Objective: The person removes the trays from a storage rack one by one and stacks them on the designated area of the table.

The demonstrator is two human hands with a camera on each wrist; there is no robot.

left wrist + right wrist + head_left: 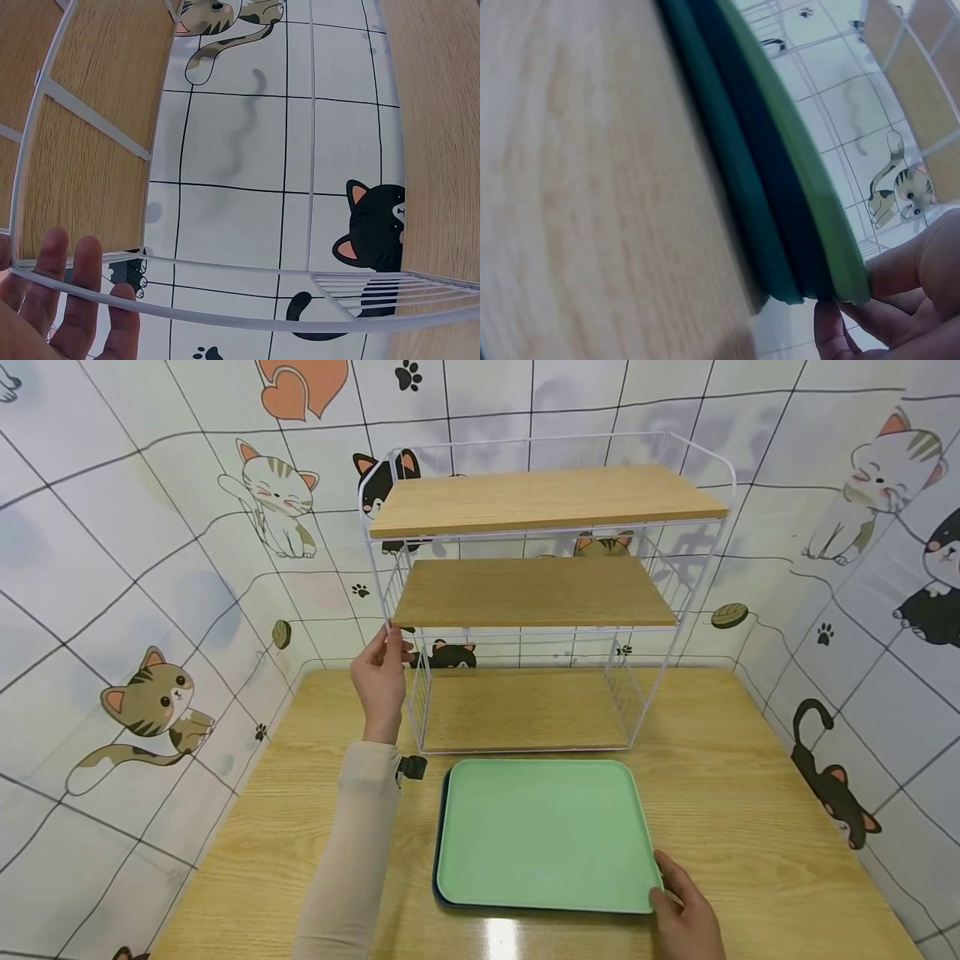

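Observation:
A white wire rack (647, 714) with three wooden shelves stands on the wooden table. My left hand (381, 681) holds its left front post at the middle shelf (536, 593). In the left wrist view, the fingers (81, 281) reach behind the white wire. A light green tray (547, 835) lies in front of the rack, on top of a dark blue tray (441, 843). The right wrist view also shows a teal tray (742, 217) lower in the stack. My right hand (684, 914) pinches the light green tray at its near right corner.
The wooden table (757, 827) runs out on both sides of the trays. Tiled walls (75, 577) with cat drawings close in the back and sides. The rack's top shelf (547, 497) overhangs the middle one, and the bottom shelf (525, 710) sits near table level.

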